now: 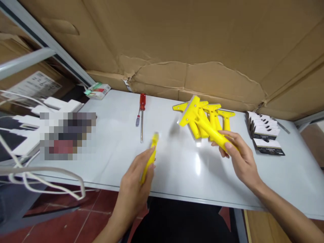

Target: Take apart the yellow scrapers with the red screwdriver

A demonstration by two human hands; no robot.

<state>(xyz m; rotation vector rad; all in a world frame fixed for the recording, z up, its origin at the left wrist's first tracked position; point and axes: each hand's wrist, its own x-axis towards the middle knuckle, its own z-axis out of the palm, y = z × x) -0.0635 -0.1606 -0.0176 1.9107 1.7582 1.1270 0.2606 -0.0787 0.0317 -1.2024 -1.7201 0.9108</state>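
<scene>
My right hand (240,155) is closed round the handle of a yellow scraper (210,130), its wide head tilted up to the left. Behind that head, several more yellow scrapers (226,118) lie in a pile on the white table. Nearer the front edge, my left hand (136,177) grips a second yellow tool (151,158), seen edge-on and slightly blurred; it looks like another scraper. Beyond my left hand lie a red-handled screwdriver (142,103) and a smaller screwdriver (137,120) with a greyish handle.
Black-and-white packages (264,126) are stacked at the right, with one package (268,147) in front. A small box (98,91) sits at the back left. White power strips (37,131) and loose cables (50,170) crowd the left end. Cardboard (192,44) walls off the back.
</scene>
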